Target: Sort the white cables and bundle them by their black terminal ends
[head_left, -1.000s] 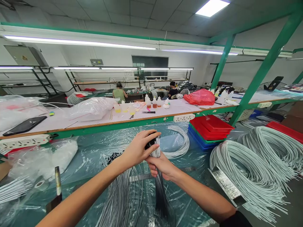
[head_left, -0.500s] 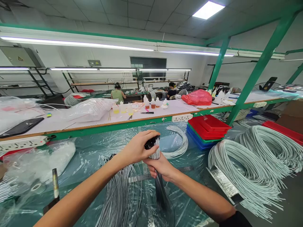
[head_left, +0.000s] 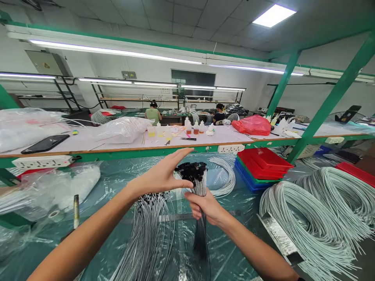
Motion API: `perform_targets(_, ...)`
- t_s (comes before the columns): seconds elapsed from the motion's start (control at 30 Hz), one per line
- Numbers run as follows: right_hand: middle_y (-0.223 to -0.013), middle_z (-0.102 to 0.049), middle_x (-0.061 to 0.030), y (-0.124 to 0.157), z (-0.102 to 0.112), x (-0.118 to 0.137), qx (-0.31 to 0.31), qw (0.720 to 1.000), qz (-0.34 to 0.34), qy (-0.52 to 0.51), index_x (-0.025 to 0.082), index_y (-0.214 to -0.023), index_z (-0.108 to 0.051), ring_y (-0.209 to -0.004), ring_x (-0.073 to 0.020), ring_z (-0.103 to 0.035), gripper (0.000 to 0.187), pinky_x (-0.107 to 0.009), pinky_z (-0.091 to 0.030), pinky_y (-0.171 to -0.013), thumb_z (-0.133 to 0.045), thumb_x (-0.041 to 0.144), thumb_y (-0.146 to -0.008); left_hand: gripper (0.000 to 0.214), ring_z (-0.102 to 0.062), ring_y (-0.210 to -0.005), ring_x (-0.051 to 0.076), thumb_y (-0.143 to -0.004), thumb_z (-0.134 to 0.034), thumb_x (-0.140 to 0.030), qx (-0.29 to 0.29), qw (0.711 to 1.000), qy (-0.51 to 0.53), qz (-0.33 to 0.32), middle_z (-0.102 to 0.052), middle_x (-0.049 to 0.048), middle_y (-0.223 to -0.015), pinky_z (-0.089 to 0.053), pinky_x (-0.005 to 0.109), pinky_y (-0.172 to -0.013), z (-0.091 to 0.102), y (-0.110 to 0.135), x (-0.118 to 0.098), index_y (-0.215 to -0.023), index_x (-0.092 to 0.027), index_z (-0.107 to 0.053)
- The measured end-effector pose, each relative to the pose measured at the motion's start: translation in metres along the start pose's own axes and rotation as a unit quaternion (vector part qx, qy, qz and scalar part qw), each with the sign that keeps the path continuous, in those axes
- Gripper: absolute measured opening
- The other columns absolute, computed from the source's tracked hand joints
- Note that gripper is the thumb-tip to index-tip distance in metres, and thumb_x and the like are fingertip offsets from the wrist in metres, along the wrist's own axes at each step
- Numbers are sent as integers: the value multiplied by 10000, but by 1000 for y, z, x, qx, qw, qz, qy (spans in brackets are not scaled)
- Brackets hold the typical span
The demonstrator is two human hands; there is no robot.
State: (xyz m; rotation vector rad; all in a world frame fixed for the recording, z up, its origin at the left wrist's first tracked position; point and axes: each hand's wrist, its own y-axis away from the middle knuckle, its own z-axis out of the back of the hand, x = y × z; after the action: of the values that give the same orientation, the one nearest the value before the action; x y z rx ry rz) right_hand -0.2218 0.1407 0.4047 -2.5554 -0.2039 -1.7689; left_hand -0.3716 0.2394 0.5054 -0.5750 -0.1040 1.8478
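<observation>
My right hand (head_left: 205, 207) is wrapped round a bundle of thin grey cables (head_left: 200, 189), held upright over the bench. Black connectors (head_left: 191, 171) cluster at the bundle's top, and its lower ends hang down below my fist. Beside those connectors, my left hand (head_left: 164, 171) is open, thumb and fingers apart, with the thumb in front of the bundle's upper part; whether it touches cannot be made out. A second pile of grey cables (head_left: 143, 238) with black ends lies on the plastic-covered bench to the left, under my left forearm. A steel ruler (head_left: 175, 217) lies flat behind the bundle.
Large cable coils (head_left: 304, 218) lie at right behind a metal block (head_left: 279, 238). Stacked red, green and blue trays (head_left: 262, 166) stand behind them. A small white coil (head_left: 230, 179) is near the middle. A raised shelf (head_left: 134, 147) crosses behind; two people sit farther back.
My left hand has opened and come off the connectors, which now fan out in view. The bundle in my right hand has shifted slightly right in view. The camera has turned a little left.
</observation>
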Motion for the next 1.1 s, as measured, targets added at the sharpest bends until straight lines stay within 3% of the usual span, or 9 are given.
perform_targets(0.1,-401,-374,136,5,3,-1,22,1000,3,-2,223,-776,-476,-314,-58,-298,428,-196,-303,-352,-815,467,-684,908,-382,-1429,290,-794,-718,-558,32,999,25,-14,-368,116,-1573,-360,496,-1165,-2,6,3,-1536,-281,-272)
perform_targets(0.2,-395,-391,132,7,4,-3,25,1000,0,-10,224,-788,-478,-305,-63,-310,444,-191,-310,-341,-829,471,-675,818,-425,-1401,275,-820,-712,-512,28,998,40,-31,-425,116,-1536,-394,476,-1143,-10,7,2,-1506,-277,-336)
perform_targets(0.5,-373,-395,105,11,6,-6,13,999,-14,-37,204,-640,-485,-281,-63,-330,461,-196,-332,-326,-835,503,-659,786,-340,-1454,281,-891,-644,-441,39,996,73,-20,-339,145,-1584,-335,474,-1188,-20,9,-5,-1539,-207,-266)
perform_targets(0.7,-366,-373,107,13,6,-9,23,999,-3,-48,203,-607,-466,-278,-55,-319,493,-188,-330,-325,-842,515,-667,1095,-243,-1493,310,-761,-766,-525,-9,991,128,29,-174,142,-1643,-265,503,-1223,-22,11,0,-1582,-240,-100)
perform_targets(1.1,-354,-384,105,12,9,-7,16,999,14,-41,201,-616,-479,-271,-60,-326,523,-189,-331,-316,-864,555,-636,772,-469,-1362,305,-840,-700,-458,3,985,166,34,-477,151,-1496,-384,512,-1141,-20,10,-7,-1487,-186,-376)
